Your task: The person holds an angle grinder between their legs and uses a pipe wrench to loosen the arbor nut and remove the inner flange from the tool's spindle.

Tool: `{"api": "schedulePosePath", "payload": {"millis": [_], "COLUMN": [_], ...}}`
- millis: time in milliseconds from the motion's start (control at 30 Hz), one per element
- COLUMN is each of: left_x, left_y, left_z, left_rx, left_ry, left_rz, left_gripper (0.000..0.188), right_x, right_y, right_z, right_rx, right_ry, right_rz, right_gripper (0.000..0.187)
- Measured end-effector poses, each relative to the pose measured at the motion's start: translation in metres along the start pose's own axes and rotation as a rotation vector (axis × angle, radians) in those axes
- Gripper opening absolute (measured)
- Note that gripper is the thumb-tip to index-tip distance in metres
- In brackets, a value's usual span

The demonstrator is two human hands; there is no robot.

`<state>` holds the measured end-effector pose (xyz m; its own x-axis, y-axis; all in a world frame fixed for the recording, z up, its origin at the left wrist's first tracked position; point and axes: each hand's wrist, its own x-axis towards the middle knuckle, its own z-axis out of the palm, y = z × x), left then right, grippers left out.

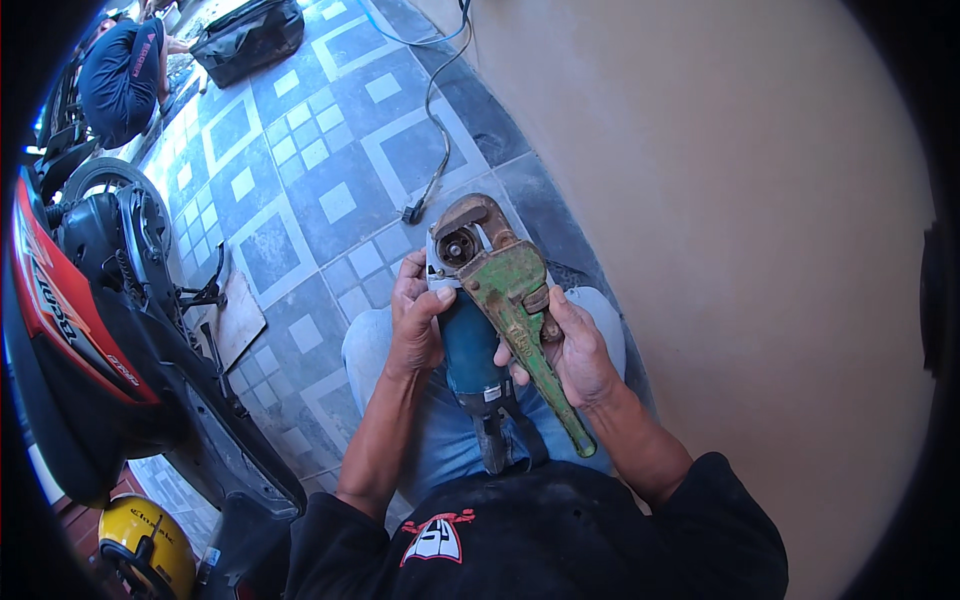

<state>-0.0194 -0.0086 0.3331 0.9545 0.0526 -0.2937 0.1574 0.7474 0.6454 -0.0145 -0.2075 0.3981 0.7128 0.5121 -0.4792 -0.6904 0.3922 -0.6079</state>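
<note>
Across my lap lies a teal angle grinder (468, 345), its head pointing away from me and its bare spindle facing up with no disc on it. My left hand (418, 318) grips the grinder's head from the left, thumb on top near the collar. A worn green pipe wrench (508, 290) slants over the grinder, its rusty hook jaw beside the spindle. My right hand (580, 352) is closed round the wrench near its adjusting nut, and the handle points back toward me. Whether the jaws touch the spindle, I cannot tell.
A power cord (440, 150) with a plug lies on the patterned tile floor (300, 210) ahead. A red and black motorcycle (75, 310) stands at left, near a yellow helmet (165, 540). Another person (122, 80) crouches far left by a black bag (248, 40). A beige wall (740, 250) rises at right.
</note>
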Motion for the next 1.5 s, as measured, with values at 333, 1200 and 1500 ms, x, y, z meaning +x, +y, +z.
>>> {"api": "schedulePosePath", "payload": {"millis": [333, 1200, 1500], "left_x": [0.0, 0.002, -0.003], "left_y": [-0.006, -0.009, -0.013], "left_z": [0.0, 0.0, 0.005], "left_rx": [-0.005, -0.046, -0.017], "left_ry": [-0.007, -0.028, 0.001], "left_rz": [-0.003, -0.003, 0.038], "left_gripper": [0.072, 0.07, 0.072], "right_x": [-0.002, -0.006, -0.01], "right_y": [0.001, 0.012, 0.016], "right_z": [0.004, 0.016, 0.02], "right_rx": [0.11, -0.13, -0.143], "right_ry": [-0.006, 0.146, 0.183], "right_rz": [-0.03, -0.232, -0.178], "right_gripper": [0.05, 0.045, 0.046]}}
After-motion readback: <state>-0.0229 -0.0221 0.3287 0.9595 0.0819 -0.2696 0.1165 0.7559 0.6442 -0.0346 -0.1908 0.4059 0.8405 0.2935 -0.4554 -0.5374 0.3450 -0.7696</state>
